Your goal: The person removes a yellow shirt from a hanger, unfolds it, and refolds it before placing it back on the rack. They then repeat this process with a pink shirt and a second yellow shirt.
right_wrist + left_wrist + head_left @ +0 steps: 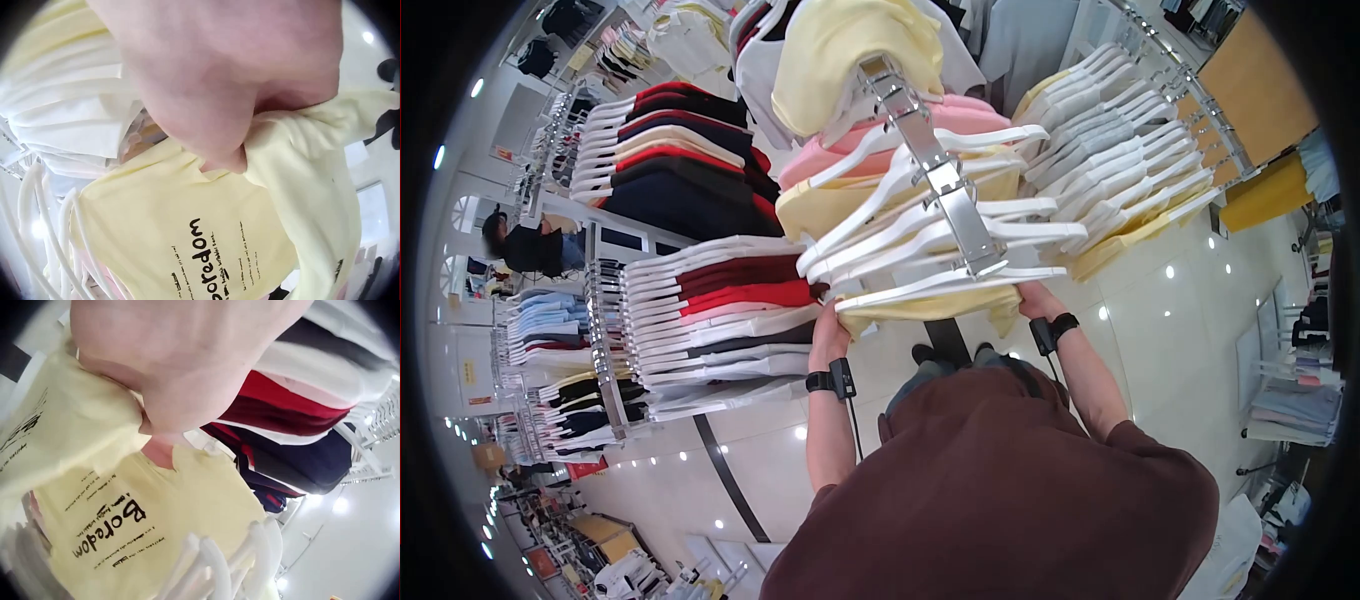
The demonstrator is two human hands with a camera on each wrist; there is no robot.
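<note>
A pale yellow T-shirt (940, 304) hangs on a white hanger (930, 288) at the near end of a metal display arm (945, 180). My left hand (830, 332) grips its cloth at the left shoulder end, and my right hand (1038, 300) grips it at the right. In the left wrist view, the fabric (75, 419) bunches beside my left hand (181, 356). Cloth (300, 162) drapes down from my right hand (231, 69) in the right wrist view. Behind it hangs another yellow T-shirt (181, 494) with black "Boredom" lettering. My fingertips are mostly hidden.
Dark, red and white garments (740, 295) hang close on the left. Grey and white tops (1120, 150) fill a rail on the right. A yellow top on display (855, 60) stands beyond the arm. A seated person (535, 245) is far left.
</note>
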